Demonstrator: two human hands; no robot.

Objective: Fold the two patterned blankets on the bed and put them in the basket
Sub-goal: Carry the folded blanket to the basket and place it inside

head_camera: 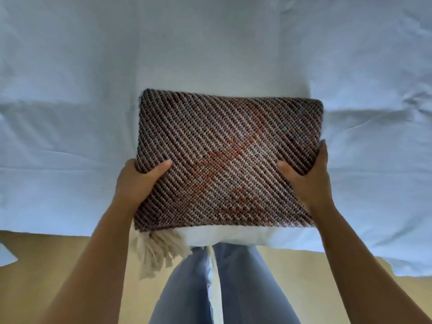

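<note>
A folded patterned blanket [224, 157], dark diagonal weave with orange patches and a cream fringe [156, 251] hanging from its near left corner, is held flat above the near edge of the bed [70, 113]. My left hand [138, 178] grips its near left edge, thumb on top. My right hand [308, 176] grips its right edge, thumb on top and fingers wrapped round the side. No basket and no second blanket are in view.
The bed is covered by a wrinkled pale blue sheet that fills the upper view. Below its edge lies a tan floor [46, 265]. My legs in blue jeans [233, 288] stand against the bed's near edge.
</note>
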